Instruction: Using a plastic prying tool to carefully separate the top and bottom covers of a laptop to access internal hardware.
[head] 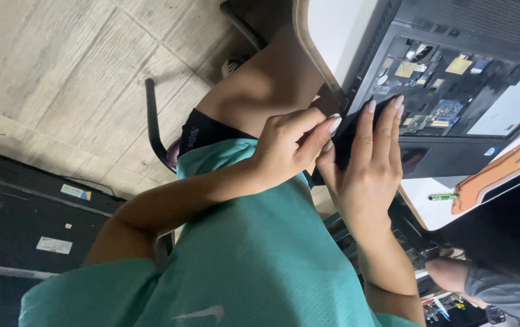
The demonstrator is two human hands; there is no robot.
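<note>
A: Both hands, left [287,148] and right [369,160], clamped together on a black part [346,140] at the opened laptop's [454,91] edge.
B: Risk: prying slip snaps it (grip partly hidden).

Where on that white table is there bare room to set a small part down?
One bare white strip of table lies left of the opened laptop, along the rounded edge. Another patch lies below the laptop, around the green pen-like tool, beside the orange tool. It is crowded where the left hand and right hand grip the laptop's corner.
</note>
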